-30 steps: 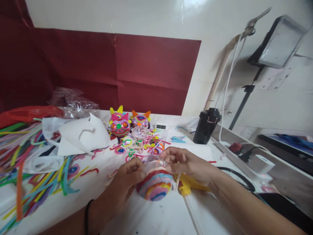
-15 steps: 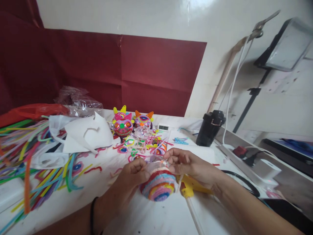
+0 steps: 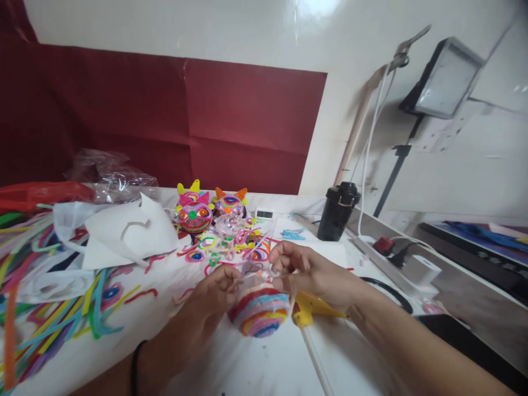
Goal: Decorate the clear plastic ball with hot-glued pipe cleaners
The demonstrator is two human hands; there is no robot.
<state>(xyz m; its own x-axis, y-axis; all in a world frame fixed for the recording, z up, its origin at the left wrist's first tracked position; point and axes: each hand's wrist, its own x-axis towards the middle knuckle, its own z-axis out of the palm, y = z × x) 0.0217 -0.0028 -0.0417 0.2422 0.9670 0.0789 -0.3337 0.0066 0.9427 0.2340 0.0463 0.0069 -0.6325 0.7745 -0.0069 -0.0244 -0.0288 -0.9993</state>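
Note:
Between my hands is a round ball [image 3: 259,311] striped in red, blue, pink, yellow and purple, with a clear part at its top. My left hand [image 3: 214,291] is closed on the ball's upper left side. At its upper right, my right hand [image 3: 303,275] has bent fingers against the rim, thumb near the top; whether it also pinches a small strip I cannot make out. A yellow glue gun [image 3: 307,309] with a pale stick lies just right of the ball, partly under my right wrist.
Coloured pipe cleaners [image 3: 61,324] heap on the left beside a cut white sheet [image 3: 132,234]. Decorated balls with faces [image 3: 196,215] and loose scraps stand behind my hands. A small digital clock [image 3: 264,214], a black flask [image 3: 338,212] and a power strip [image 3: 391,267] are farther right.
The whole scene has shifted left as the view turned right. Both hands stay at the ball, with little visible change in their hold.

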